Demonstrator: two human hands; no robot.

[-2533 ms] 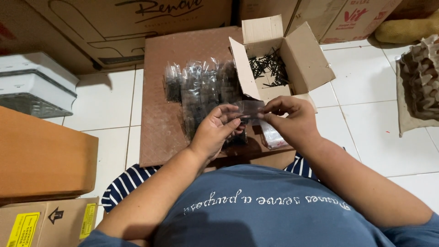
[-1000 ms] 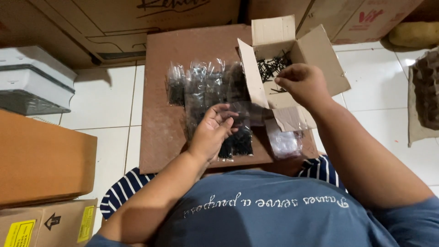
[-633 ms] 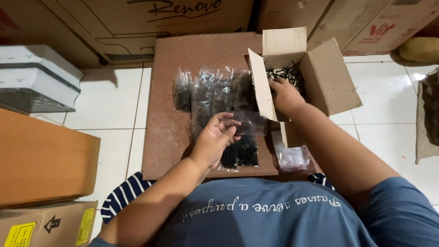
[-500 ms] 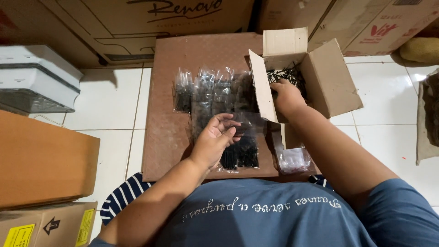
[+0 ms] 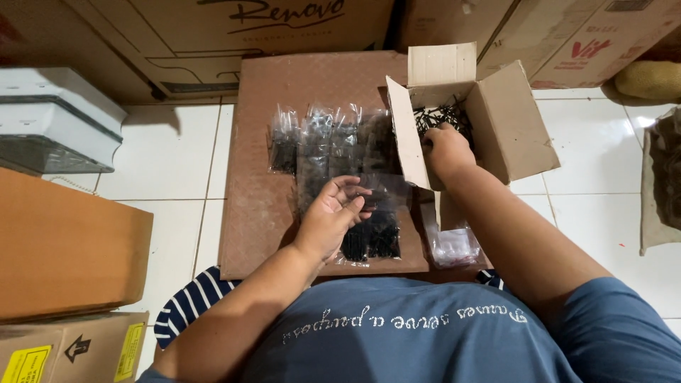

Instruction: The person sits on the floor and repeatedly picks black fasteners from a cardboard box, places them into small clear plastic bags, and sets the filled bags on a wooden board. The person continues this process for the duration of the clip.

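The right hand [image 5: 443, 150] is curled inside the open cardboard box [image 5: 507, 120] among loose black screws [image 5: 443, 117]; whether any are gripped cannot be told. A clear bag [image 5: 379, 191] is pinched by the left hand [image 5: 333, 216] above the brown board [image 5: 269, 142]. Bag filling is judged underway; screws are needed next.

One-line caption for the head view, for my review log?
Right hand reaches into an open cardboard box of black screws; left hand holds a clear bag.
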